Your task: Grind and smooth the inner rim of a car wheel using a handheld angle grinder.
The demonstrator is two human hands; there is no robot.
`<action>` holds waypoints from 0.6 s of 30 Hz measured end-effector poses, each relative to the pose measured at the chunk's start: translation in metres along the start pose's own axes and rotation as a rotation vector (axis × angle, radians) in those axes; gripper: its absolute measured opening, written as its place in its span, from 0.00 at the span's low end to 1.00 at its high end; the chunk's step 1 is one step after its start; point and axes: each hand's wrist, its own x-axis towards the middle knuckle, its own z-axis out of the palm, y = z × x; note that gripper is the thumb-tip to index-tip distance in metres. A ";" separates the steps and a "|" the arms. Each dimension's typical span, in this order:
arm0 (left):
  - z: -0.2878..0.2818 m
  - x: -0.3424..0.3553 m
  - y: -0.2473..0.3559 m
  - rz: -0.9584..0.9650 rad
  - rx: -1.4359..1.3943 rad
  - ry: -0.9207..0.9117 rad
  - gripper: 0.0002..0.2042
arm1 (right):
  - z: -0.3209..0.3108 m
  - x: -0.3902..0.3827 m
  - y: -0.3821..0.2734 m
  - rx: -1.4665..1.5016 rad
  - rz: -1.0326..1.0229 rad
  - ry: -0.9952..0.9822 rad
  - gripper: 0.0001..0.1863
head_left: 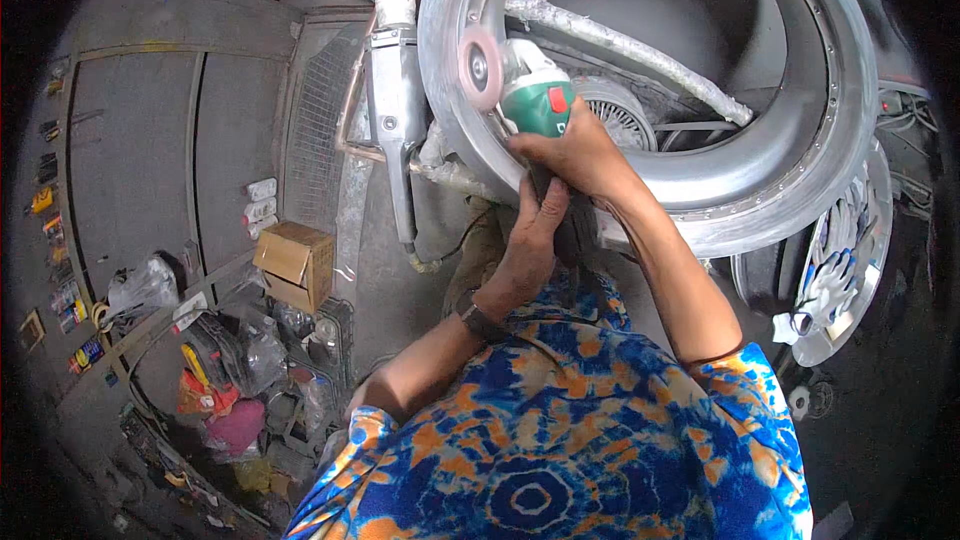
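Observation:
Both my hands are closed on a green and white angle grinder [540, 105] with a red switch. My right hand [585, 150] wraps its green body from the right. Just below, my left hand [532, 235], with a dark band at the wrist, grips its dark rear part. A pinkish round disc [480, 68] sits on the grinder's left side, over the left inner wall of a large silver wheel rim [800, 165]. Whether the disc touches the metal I cannot tell. Small holes or bolts run round the rim's edge.
A larger grey power tool [393, 90] hangs upright left of the rim. A wrapped bar [640, 45] crosses behind the rim's opening. White gloves [828, 290] lie on another shiny wheel part at right. A cardboard box [295, 262] and plastic bags [262, 355] lie at left.

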 end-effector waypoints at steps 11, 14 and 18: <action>-0.004 0.014 0.018 0.044 0.096 -0.017 0.27 | -0.003 0.012 -0.015 0.093 -0.023 -0.021 0.29; -0.011 0.019 0.018 0.061 0.124 -0.053 0.28 | -0.003 0.017 -0.015 0.157 -0.041 -0.019 0.25; 0.000 0.011 0.008 -0.045 -0.117 -0.025 0.27 | 0.000 0.009 0.006 0.155 -0.087 0.091 0.26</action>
